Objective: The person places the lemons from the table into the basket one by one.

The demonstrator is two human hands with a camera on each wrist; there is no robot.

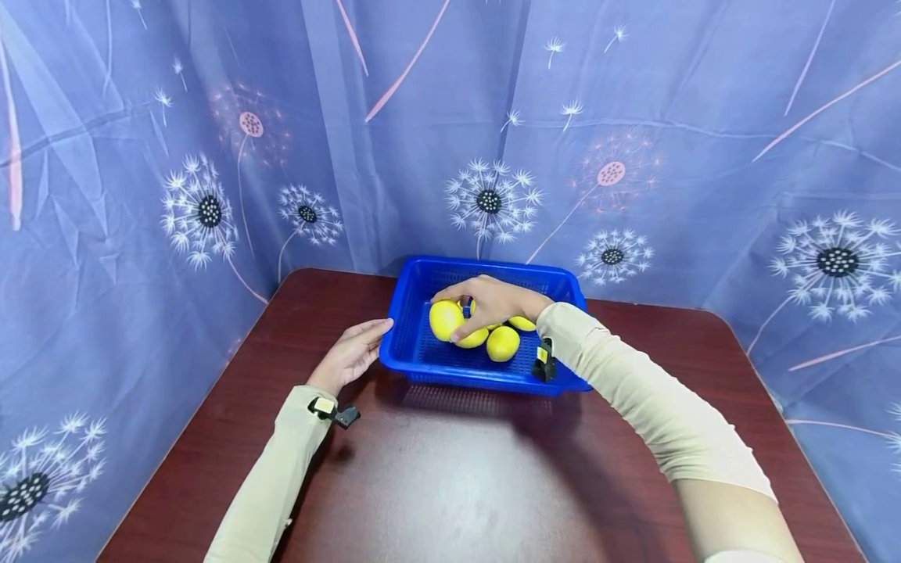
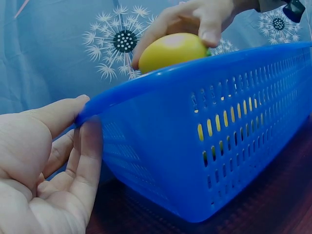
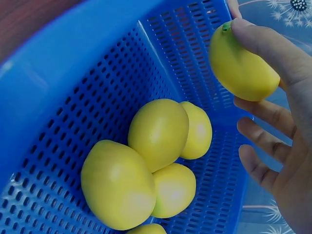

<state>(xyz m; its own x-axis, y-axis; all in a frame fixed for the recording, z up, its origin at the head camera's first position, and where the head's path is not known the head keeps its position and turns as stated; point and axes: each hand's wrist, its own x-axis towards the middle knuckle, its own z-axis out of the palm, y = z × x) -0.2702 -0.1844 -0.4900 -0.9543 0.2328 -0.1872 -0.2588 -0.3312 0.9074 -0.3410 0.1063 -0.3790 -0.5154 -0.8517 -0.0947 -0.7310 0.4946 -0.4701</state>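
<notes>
The basket sits on the counter toward its far edge, with a curtain behind it. Several lemons lie inside the basket. The left hand rests at the basket's left corner; the right hand holds one lemon above the basket's left part.

You have a bright blue perforated plastic basket on a dark reddish-brown wooden table, filled with plain yellow lemon-shaped fruits. Your beige fabric sleeves contrast with the periwinkle-blue cloth backdrop printed with white dandelions and pink stems.
</notes>
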